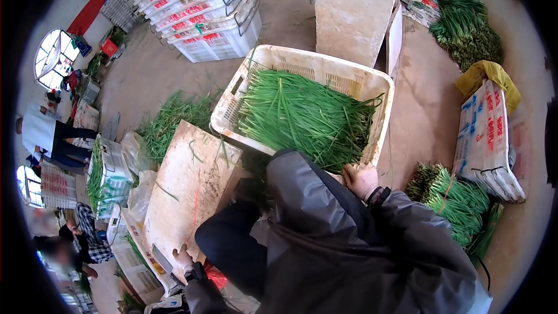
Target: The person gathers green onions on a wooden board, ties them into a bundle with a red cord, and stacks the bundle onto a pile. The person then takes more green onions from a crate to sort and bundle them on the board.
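A first-person view, looking down past the wearer's bent knees and dark, shiny garment (pixel 325 227) to a dirt-marked white plastic crate (pixel 343 84) on the floor. Inside lies a thick layer of long green stalks (pixel 302 116), pale ends mostly towards the right, just beyond the fingers of the right hand (pixel 360 181). Those fingers are curled over the crate's near rim, close to its right corner, pressed against the plastic and pinching the edge; the stalks are inside the wall, beside the fingers.

The left hand (pixel 183 260) is low at the left, well apart from the crate, by the near edge of a scuffed, pale board (pixel 180 183). Its fingers are bent beside a dark blade (pixel 163 259), apparently a knife; the hand is small and partly turned away here, so I cannot tell whether they close round a handle. A thin red string crosses the board.

Loose green stalks (pixel 174 122) spread on the floor beyond the board, to the left of the crate. To the wearer's right lies a bundle of stalks (pixel 456 200) tied with a reddish band. Stacked white crates (pixel 203 14) rise beyond, left of a pale pillar (pixel 349 14). At far left, one person (pixel 39 131) stands in a light top.
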Demonstrator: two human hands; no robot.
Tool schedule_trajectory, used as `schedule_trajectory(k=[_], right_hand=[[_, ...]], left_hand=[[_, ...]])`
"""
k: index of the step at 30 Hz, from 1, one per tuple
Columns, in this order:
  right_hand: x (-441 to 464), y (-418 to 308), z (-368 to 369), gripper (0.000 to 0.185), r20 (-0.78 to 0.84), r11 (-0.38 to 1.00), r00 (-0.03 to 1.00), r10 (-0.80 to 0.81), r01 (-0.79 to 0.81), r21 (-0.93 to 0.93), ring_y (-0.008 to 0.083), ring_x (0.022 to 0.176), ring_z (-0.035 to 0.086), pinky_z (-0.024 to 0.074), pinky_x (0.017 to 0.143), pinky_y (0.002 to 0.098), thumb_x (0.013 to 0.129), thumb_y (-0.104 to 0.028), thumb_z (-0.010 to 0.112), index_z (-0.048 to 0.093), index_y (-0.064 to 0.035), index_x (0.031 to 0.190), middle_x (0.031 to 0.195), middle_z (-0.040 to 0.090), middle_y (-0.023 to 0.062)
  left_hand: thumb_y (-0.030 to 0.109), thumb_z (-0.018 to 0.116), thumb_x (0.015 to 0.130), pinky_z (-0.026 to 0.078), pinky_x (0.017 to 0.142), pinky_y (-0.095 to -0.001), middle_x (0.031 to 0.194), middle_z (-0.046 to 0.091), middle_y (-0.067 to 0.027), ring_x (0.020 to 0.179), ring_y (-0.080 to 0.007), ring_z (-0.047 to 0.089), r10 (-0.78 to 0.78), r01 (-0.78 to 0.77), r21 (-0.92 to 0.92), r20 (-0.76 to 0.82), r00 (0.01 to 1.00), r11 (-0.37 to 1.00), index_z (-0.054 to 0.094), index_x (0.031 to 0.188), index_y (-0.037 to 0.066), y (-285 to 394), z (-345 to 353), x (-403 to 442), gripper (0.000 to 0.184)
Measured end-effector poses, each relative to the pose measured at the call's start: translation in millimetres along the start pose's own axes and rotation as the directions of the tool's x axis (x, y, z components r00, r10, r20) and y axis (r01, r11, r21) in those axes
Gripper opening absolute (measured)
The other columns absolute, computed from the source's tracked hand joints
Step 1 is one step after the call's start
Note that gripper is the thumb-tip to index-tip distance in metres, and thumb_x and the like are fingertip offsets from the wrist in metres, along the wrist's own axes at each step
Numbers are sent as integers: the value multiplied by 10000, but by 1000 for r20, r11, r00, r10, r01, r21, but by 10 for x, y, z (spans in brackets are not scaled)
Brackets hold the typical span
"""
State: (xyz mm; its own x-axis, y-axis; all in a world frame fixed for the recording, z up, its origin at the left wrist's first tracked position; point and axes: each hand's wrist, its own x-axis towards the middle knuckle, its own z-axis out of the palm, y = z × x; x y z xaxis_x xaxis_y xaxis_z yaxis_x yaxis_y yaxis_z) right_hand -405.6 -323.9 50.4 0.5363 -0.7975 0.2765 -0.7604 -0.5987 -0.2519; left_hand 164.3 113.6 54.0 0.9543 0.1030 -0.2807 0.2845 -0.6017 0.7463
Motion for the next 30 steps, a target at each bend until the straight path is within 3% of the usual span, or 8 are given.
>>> schedule_trajectory(k=[1, 3, 6, 9, 16, 21, 25, 30], right_hand=[[34, 13, -20, 208, 63, 1000, 998, 3, -5, 26, 321, 697, 680, 508, 607, 486, 939, -297, 673, 664, -134, 811, 695, 665, 95], [108, 62, -35, 219, 191, 997, 982, 0, -14, 73, 340, 708, 696, 526, 621, 498, 942, -302, 670, 667, -126, 813, 715, 686, 116], [465, 126, -146, 190, 313, 927, 944, 103, -205, 314, 394, 793, 712, 576, 709, 497, 931, -314, 692, 749, -133, 946, 837, 738, 142], [1049, 171, -93, 186, 228, 915, 970, 86, -167, 366, 389, 839, 721, 583, 723, 477, 932, -298, 698, 753, -123, 966, 863, 744, 150], [2617, 222, 901, 448, 386, 740, 888, 251, -433, 515, 397, 1004, 725, 555, 908, 455, 966, -451, 680, 767, -30, 1093, 1012, 762, 228], [3465, 99, 1599, 726, 394, 782, 840, 374, -514, 353, 397, 1154, 694, 527, 1006, 449, 921, -646, 668, 729, 16, 1213, 1155, 747, 256], [3887, -50, 2061, 885, 310, 808, 813, 493, -560, 186, 428, 1232, 651, 521, 1044, 484, 856, -750, 686, 695, 33, 1267, 1287, 694, 272], [4089, -175, 2338, 731, 361, 783, 765, 534, -608, 130, 398, 1244, 652, 516, 1051, 464, 876, -609, 716, 707, -7, 1291, 1303, 698, 248]], left_hand=[[295, 705, 932, 540, 943, -466, 1337, 630, -234, 1172, -340, 625, -10, 13, 173, -14, 1000, 985, 383, 1590, 12, 126, -39, 87, 785], [331, 738, 914, 494, 1044, -414, 1330, 663, -228, 1197, -295, 641, 469, -413, 369, -73, 880, 833, 503, 1497, -45, 375, -27, 55, 733], [164, 693, 977, 532, 965, -361, 1279, 681, -183, 1091, -256, 671, 618, -633, 125, 138, 774, 764, 596, 1377, -31, 1644, 180, -908, 456], [73, 711, 947, 553, 831, -332, 891, 742, -118, 850, -200, 708, 738, -793, 33, 344, 581, 609, 727, 1019, -29, 2477, 634, -1731, 126], [167, 796, 861, 525, 734, -443, 810, 685, -96, 768, -332, 658, 899, -963, -263, 433, -63, 59, 718, 904, 89, 2999, 2097, -2925, 118], [114, 777, 846, 525, 707, -421, 793, 634, -66, 768, -300, 637, 757, -978, -202, 632, -168, -49, 679, 925, 98, 2639, 2478, -2780, 127], [136, 783, 832, 534, 737, -398, 801, 610, -38, 777, -269, 635, 828, -973, -230, 550, -115, 18, 672, 952, 110, 2743, 2468, -2722, 165], [168, 800, 819, 542, 798, -375, 840, 611, -31, 813, -245, 635, 806, -963, -253, 587, -80, 88, 692, 1007, 95, 2863, 2423, -2657, 229]])
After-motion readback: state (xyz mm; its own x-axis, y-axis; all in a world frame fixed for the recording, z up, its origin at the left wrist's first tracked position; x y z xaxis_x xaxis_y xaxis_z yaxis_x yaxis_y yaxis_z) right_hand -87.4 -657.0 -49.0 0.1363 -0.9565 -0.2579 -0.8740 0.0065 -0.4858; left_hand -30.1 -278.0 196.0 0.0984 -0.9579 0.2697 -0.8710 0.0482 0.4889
